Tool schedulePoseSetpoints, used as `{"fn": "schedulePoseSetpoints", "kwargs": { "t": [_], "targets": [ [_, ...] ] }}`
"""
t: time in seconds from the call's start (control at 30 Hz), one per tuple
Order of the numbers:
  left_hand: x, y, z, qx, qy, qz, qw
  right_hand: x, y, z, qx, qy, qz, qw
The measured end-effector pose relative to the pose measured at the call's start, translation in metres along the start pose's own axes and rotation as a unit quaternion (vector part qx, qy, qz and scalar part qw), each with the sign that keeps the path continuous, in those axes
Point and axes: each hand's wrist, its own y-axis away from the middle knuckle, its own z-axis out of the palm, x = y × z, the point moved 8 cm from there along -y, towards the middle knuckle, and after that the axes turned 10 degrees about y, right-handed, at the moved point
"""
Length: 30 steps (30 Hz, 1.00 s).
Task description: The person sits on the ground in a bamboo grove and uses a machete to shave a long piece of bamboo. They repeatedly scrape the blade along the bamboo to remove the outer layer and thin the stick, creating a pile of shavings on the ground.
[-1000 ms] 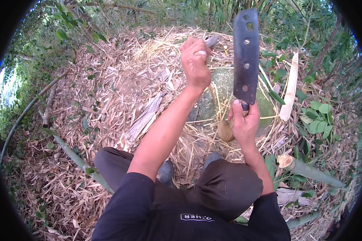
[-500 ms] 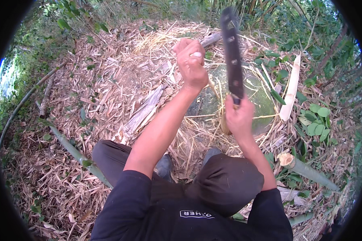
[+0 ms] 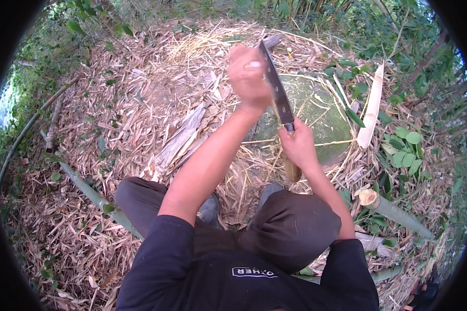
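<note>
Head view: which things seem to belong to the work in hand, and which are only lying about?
In use:
large dark knife, held in the right hand
left hand near it, closed; any contents unclear

Apparently just lying about:
pale strip
cut green pole
weathered grey wood
</note>
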Motion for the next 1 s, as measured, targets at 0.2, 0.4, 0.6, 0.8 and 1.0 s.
{"fn": "schedulePoseSetpoints", "kwargs": {
  "t": [0.2, 0.4, 0.6, 0.8, 1.0],
  "targets": [
    [0.004, 0.006, -0.008, -0.019, 0.008, 0.008, 1.0, 0.01, 0.016, -0.009, 0.015, -0.147, 0.04, 0.988],
    [0.01, 0.002, 0.022, -0.013, 0.061, 0.038, 0.997, 0.009, 0.001, -0.002, -0.028, -0.047, 0.057, 0.997],
    [0.004, 0.008, -0.002, -0.029, 0.041, 0.004, 0.999, 0.023, 0.017, -0.007, 0.006, -0.183, 0.087, 0.979],
    [0.011, 0.005, 0.018, -0.027, 0.034, 0.052, 0.998, 0.027, 0.0, -0.005, 0.012, -0.078, 0.036, 0.996],
    [-0.004, 0.012, -0.013, -0.043, 0.062, -0.018, 0.997, 0.062, 0.02, 0.032, -0.083, -0.152, 0.142, 0.975]
  ]
}}
